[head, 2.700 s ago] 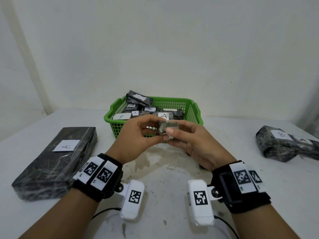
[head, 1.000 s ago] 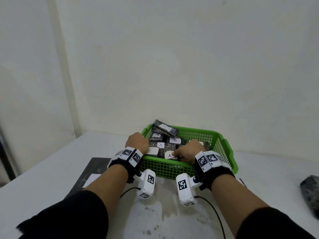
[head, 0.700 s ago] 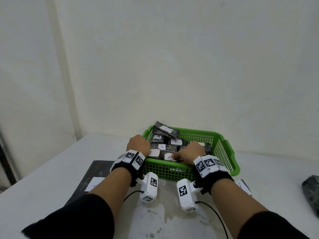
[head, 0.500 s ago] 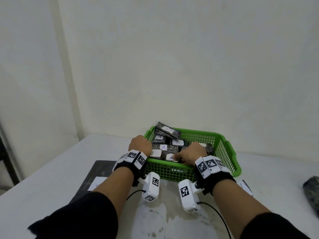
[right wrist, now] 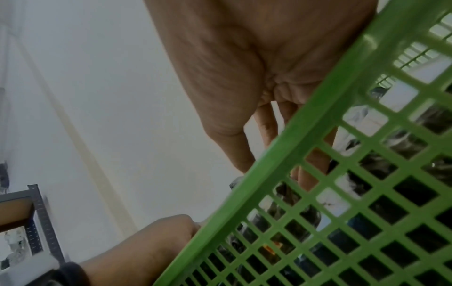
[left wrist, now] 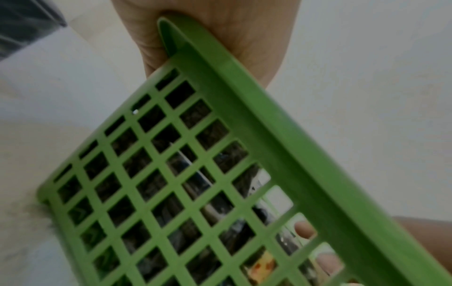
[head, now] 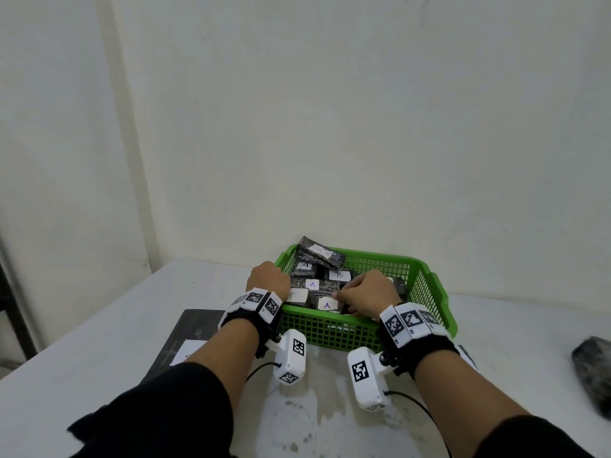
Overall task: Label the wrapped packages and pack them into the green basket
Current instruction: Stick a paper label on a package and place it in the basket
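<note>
Left hand (head: 267,278) grips green basket (head: 426,285) rim

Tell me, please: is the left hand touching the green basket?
Touching. In the left wrist view, the left hand is wrapped over the rim corner of the green basket, with no gap between skin and plastic.

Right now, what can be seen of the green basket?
The green basket looks like moulded plastic, with lattice walls and a solid rim. It stands upright on the white table near the wall, nearly full of dark wrapped packages labelled A or B. The left hand grips its left rim; the right hand reaches inside.
</note>
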`<state>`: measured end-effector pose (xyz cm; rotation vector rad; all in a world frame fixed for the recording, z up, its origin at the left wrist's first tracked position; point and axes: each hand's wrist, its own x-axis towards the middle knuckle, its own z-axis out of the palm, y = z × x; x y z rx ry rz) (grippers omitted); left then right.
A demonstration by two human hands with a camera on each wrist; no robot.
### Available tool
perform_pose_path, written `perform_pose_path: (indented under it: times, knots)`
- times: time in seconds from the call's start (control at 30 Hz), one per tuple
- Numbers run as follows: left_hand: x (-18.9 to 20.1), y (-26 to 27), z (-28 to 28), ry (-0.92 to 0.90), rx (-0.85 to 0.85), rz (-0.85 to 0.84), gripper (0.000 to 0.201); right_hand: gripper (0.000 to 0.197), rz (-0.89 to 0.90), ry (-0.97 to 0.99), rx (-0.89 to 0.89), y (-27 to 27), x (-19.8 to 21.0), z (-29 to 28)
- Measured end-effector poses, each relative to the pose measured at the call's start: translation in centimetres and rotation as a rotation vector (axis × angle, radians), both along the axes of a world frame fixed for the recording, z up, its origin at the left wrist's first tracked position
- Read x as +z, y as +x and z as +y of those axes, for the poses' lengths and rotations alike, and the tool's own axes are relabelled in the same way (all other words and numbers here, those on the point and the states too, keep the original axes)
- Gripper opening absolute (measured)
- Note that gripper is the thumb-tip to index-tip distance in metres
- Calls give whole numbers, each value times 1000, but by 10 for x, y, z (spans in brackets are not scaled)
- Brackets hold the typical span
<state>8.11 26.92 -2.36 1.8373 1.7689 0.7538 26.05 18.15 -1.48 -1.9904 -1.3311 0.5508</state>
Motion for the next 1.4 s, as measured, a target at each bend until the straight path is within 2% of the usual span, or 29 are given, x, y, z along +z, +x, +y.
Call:
perform_pose_path:
  times: [0.07, 0.13, 0.2, 0.27, 0.37, 0.47, 0.67, 0.8, 0.93, 1.0, 1.1, 1.17, 1.27, 1.4]
  knots:
    - [-1, -1, 2, 6, -6, 17, 15, 14, 22, 77, 6, 3, 5, -10]
    - [-2, -2, 3, 1, -22, 60, 29, 12, 25, 154, 19, 10, 10, -21]
    - [2, -1, 1, -12, -34, 70, 32, 18, 4, 203, 35, 18, 15, -35]
    - [7, -1, -2, -33, -12, 28, 25, 24, -14, 202, 59, 28, 18, -51]
    - [14, -3, -9, -18, 21, -28, 36, 37, -39, 188, 86, 44, 20, -79]
    - [22, 2, -27, 90, 4, -74, 45, 44, -92, 183, 80, 57, 23, -106]
    - [34, 36, -92, 388, -209, -188, 41, 58, -179, 145, 102, 74, 28, -158]
    - [33, 65, -139, 417, -438, -185, 44, 75, -234, 38, 156, 85, 28, -186]
    - [25, 89, -180, 412, -605, -158, 41, 81, -249, -62, 153, 101, 21, -206]
    - [20, 100, -196, 362, -673, -102, 42, 81, -261, -108, 143, 110, 13, -211]
    - [11, 117, -210, 253, -716, 124, 46, 79, -255, -171, 134, 123, 2, -213]
    - [7, 126, -215, 207, -700, 257, 34, 79, -250, -217, 142, 128, -4, -211]
    - [-1, 137, -216, 136, -680, 352, 23, 79, -230, -267, 149, 136, -11, -204]
    - [-10, 148, -213, 168, -632, 408, 21, 76, -268, -282, 160, 145, -18, -191]
